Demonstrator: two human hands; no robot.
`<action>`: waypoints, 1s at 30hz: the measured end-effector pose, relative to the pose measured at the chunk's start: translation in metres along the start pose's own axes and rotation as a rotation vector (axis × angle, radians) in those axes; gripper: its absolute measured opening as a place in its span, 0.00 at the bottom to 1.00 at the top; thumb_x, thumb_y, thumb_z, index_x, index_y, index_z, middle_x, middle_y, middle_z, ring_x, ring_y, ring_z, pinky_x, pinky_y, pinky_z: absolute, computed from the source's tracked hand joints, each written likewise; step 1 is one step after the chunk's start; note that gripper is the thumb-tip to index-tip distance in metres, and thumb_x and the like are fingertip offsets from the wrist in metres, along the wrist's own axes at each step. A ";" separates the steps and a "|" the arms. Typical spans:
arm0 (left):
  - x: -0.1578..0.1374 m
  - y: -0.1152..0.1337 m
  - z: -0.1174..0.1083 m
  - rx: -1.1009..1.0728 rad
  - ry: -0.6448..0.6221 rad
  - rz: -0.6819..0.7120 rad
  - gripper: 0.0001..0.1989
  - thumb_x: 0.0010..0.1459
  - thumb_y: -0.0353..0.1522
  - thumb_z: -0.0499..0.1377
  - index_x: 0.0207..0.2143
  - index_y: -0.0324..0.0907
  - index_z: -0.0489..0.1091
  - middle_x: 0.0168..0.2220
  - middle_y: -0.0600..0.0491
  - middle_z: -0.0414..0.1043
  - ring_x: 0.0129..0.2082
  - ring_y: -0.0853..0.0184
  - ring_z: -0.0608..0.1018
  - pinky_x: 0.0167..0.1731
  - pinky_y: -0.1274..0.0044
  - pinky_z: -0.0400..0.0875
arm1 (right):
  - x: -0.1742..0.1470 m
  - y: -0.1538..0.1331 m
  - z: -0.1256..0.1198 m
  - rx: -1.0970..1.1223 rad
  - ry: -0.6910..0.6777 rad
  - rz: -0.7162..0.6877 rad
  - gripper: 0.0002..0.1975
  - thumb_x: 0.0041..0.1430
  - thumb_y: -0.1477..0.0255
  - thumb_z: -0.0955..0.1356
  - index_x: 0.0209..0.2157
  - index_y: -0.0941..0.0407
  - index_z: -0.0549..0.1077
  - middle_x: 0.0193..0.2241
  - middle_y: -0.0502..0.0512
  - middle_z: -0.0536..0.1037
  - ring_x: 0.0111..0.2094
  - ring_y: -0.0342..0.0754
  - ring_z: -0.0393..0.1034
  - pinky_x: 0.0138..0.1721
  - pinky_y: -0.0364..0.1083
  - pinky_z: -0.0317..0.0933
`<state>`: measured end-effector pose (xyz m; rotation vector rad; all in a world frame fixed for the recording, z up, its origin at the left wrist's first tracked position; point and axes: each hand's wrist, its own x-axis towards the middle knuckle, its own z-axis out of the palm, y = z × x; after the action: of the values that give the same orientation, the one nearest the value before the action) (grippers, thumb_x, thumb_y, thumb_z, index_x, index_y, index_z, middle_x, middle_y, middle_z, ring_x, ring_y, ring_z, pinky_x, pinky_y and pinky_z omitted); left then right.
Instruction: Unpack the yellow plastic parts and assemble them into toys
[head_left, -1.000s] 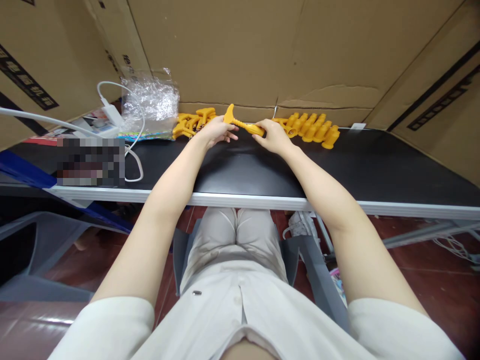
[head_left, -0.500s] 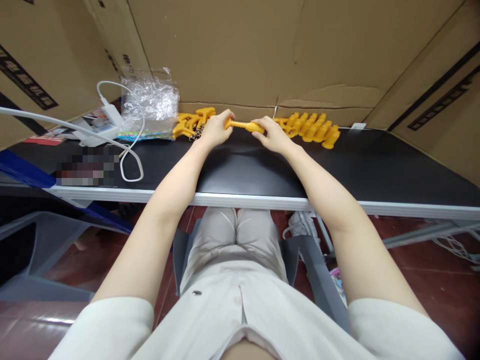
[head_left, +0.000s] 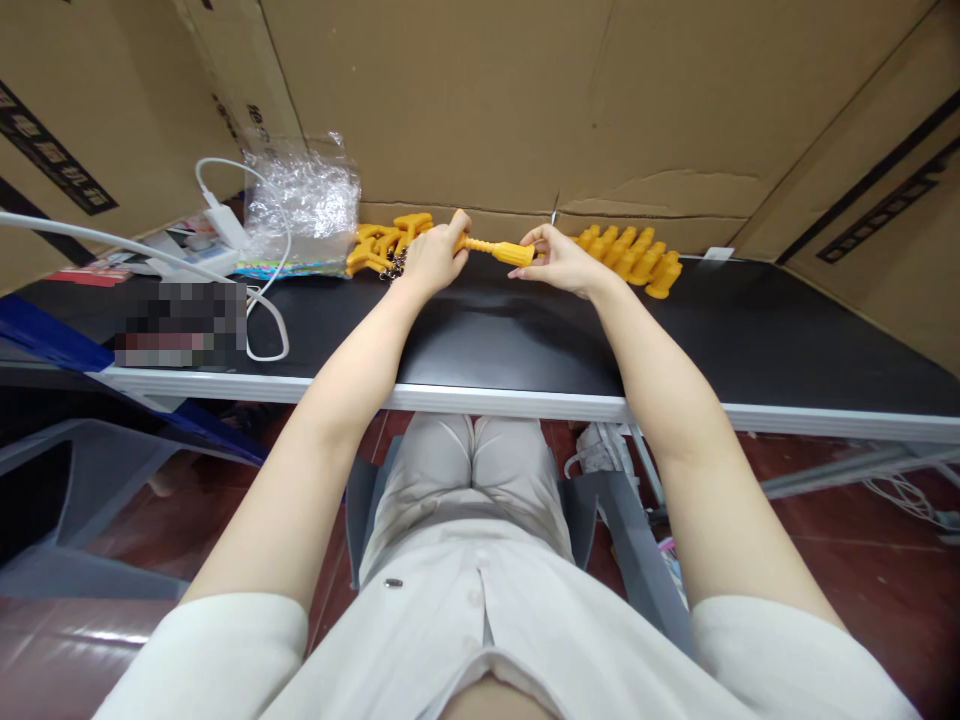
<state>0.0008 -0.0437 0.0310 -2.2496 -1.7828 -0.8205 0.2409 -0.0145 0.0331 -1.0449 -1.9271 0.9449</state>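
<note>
My left hand (head_left: 436, 257) is closed around the handle end of a yellow plastic piece with a ridged, screw-like shaft (head_left: 478, 245). On the shaft's right end sits a yellow ribbed sleeve (head_left: 513, 252), its wider end towards my right hand (head_left: 559, 262). The curled thumb and fingers of that hand straddle the wide end; how firmly they press is hard to make out. Beside my left hand lie several yellow T-shaped handles (head_left: 373, 247) with small dark metal clips (head_left: 393, 266). Several more yellow sleeves (head_left: 637, 258) stand in rows beyond my right hand.
Cardboard walls (head_left: 480, 110) enclose the black tabletop (head_left: 502, 345), which has a pale metal front edge (head_left: 510, 402). At the left are a clear plastic bag (head_left: 300, 215), a white cable (head_left: 264, 357) and a blurred-out item (head_left: 180, 325). A white tag (head_left: 718, 254) lies back right.
My right hand has slid a little to the right along the sleeve and its fingers have loosened, so more of the sleeve shows. My left hand stays nearly in place on the handle end.
</note>
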 end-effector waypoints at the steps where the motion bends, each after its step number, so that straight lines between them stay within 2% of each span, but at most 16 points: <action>1: -0.001 0.001 -0.002 0.010 -0.007 -0.009 0.28 0.62 0.30 0.54 0.64 0.45 0.70 0.48 0.43 0.79 0.52 0.51 0.82 0.53 0.64 0.74 | -0.002 -0.002 -0.001 0.052 -0.007 0.016 0.27 0.49 0.71 0.83 0.44 0.53 0.68 0.38 0.50 0.79 0.40 0.48 0.81 0.47 0.50 0.79; 3: -0.002 0.003 -0.004 0.027 -0.019 -0.028 0.28 0.62 0.31 0.55 0.65 0.45 0.70 0.47 0.43 0.79 0.52 0.51 0.82 0.53 0.65 0.74 | -0.005 -0.008 -0.001 0.149 -0.021 0.059 0.25 0.52 0.68 0.83 0.41 0.54 0.67 0.36 0.50 0.81 0.37 0.47 0.82 0.45 0.49 0.79; 6: -0.003 0.005 -0.006 0.046 -0.025 -0.050 0.27 0.63 0.33 0.55 0.64 0.45 0.69 0.47 0.43 0.79 0.52 0.50 0.82 0.53 0.65 0.73 | -0.007 -0.014 0.002 0.232 -0.036 0.132 0.24 0.60 0.56 0.79 0.39 0.55 0.67 0.32 0.54 0.82 0.32 0.48 0.82 0.39 0.47 0.79; 9: -0.004 0.009 -0.007 0.063 -0.027 -0.054 0.28 0.63 0.33 0.56 0.65 0.43 0.69 0.46 0.42 0.79 0.53 0.49 0.81 0.54 0.65 0.72 | -0.004 -0.015 0.005 0.222 -0.038 0.206 0.31 0.63 0.40 0.69 0.36 0.56 0.70 0.25 0.58 0.81 0.25 0.50 0.80 0.29 0.45 0.76; 11: -0.005 0.011 -0.007 0.068 -0.029 -0.057 0.28 0.62 0.33 0.55 0.65 0.43 0.69 0.45 0.42 0.79 0.52 0.49 0.81 0.53 0.66 0.72 | -0.002 -0.014 0.006 0.192 -0.032 0.246 0.36 0.62 0.34 0.64 0.34 0.57 0.71 0.22 0.59 0.79 0.21 0.51 0.78 0.23 0.44 0.72; 14: -0.005 0.013 -0.008 0.057 -0.026 -0.073 0.28 0.63 0.33 0.55 0.65 0.45 0.69 0.46 0.43 0.79 0.51 0.50 0.81 0.53 0.66 0.72 | -0.001 -0.013 0.003 0.188 -0.030 0.267 0.35 0.62 0.35 0.65 0.37 0.57 0.72 0.24 0.58 0.80 0.20 0.50 0.77 0.22 0.44 0.70; 17: -0.003 0.012 -0.006 0.030 -0.027 -0.092 0.28 0.62 0.33 0.55 0.65 0.46 0.68 0.47 0.43 0.79 0.50 0.50 0.81 0.52 0.65 0.72 | -0.003 -0.012 -0.002 0.244 -0.036 0.197 0.27 0.60 0.48 0.77 0.43 0.55 0.70 0.31 0.54 0.83 0.24 0.46 0.79 0.27 0.43 0.73; 20: -0.002 0.008 -0.004 0.014 -0.006 -0.084 0.29 0.62 0.33 0.55 0.65 0.47 0.68 0.46 0.44 0.79 0.50 0.51 0.81 0.53 0.66 0.73 | -0.006 -0.012 -0.004 0.272 -0.031 0.121 0.27 0.54 0.58 0.82 0.42 0.54 0.67 0.32 0.51 0.83 0.24 0.43 0.77 0.29 0.41 0.73; 26: 0.000 0.003 -0.001 0.015 0.043 -0.043 0.25 0.63 0.34 0.55 0.63 0.47 0.70 0.46 0.44 0.80 0.50 0.52 0.81 0.53 0.66 0.74 | -0.007 -0.021 0.001 0.245 -0.012 0.179 0.28 0.57 0.47 0.78 0.37 0.54 0.65 0.23 0.49 0.78 0.19 0.43 0.74 0.22 0.40 0.68; 30: 0.000 0.005 -0.001 -0.008 0.060 -0.031 0.26 0.63 0.34 0.55 0.63 0.47 0.69 0.46 0.44 0.80 0.51 0.51 0.80 0.54 0.65 0.73 | -0.007 -0.027 0.005 0.218 0.038 0.198 0.30 0.59 0.41 0.74 0.35 0.55 0.68 0.20 0.50 0.75 0.17 0.44 0.72 0.19 0.40 0.64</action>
<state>0.0050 -0.0455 0.0325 -2.1840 -1.7946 -0.8929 0.2306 -0.0329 0.0524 -1.1292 -1.6673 1.2074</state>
